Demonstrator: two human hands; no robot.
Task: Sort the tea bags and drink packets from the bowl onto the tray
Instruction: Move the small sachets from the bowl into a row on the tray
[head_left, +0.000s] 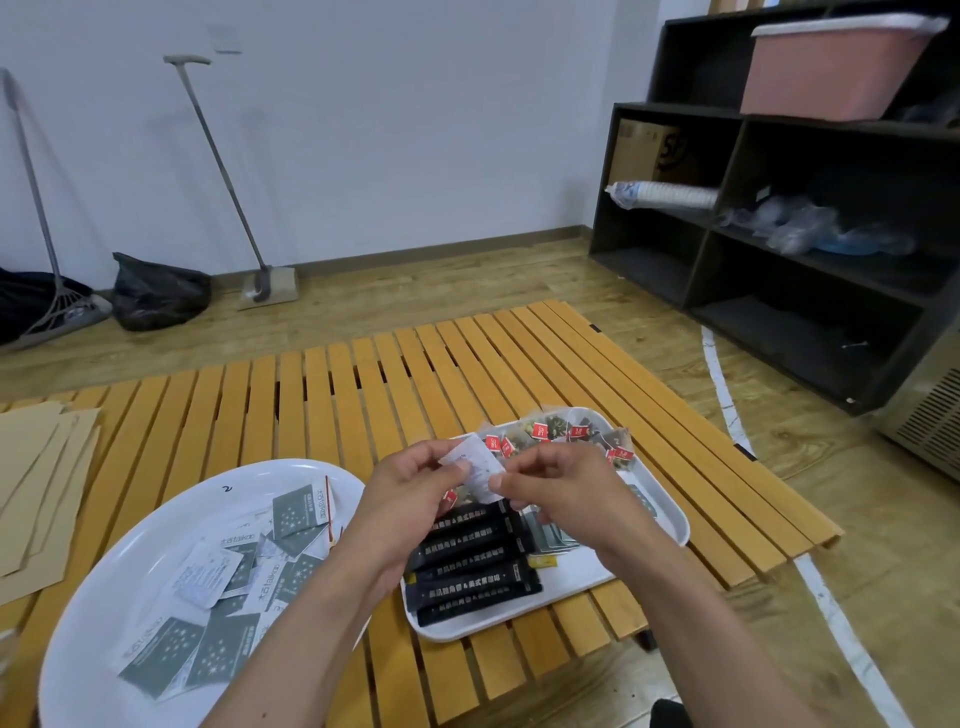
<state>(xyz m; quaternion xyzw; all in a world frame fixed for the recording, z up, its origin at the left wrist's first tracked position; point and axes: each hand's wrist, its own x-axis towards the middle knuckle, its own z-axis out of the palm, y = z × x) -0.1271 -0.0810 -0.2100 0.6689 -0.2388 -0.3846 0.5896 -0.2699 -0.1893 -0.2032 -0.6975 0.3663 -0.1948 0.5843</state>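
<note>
Holding a small white packet (480, 467) up in the middle of the frame, both hands are pinching it between thumb and fingertips, left hand (410, 499) on its left edge and right hand (558, 486) on its right edge. So neither hand is open; the fingers are curled in around that one sachet, which sits in the air just above the near end of the tray.

Right under the hands is the white tray (670, 512), lower centre-right. It has a row of black stick packets (470, 564) lying side by side at the near end, a few silvery packets (553, 538) just right of those, and a bunch of tea bags with red tags (566, 434) piled at the far end.

Lower left is the big white bowl (156, 514), with grey starry packets (296, 517) and a few white ones (205, 574) loose inside. Bowl and tray sit near each other on the slatted wooden bench (322, 395), not touching as far as I can tell.

Far left edge of the bench has some brown cardboard sheets (36, 467). Further back on the floor, upper left, there's a black rubbish bag (156, 296) and a long-handled dustpan (270, 283) leaning on the wall. Upper right is a dark shelf unit (727, 249) with a pink bin (826, 67) on top and a sleeve of paper cups (665, 196).
</note>
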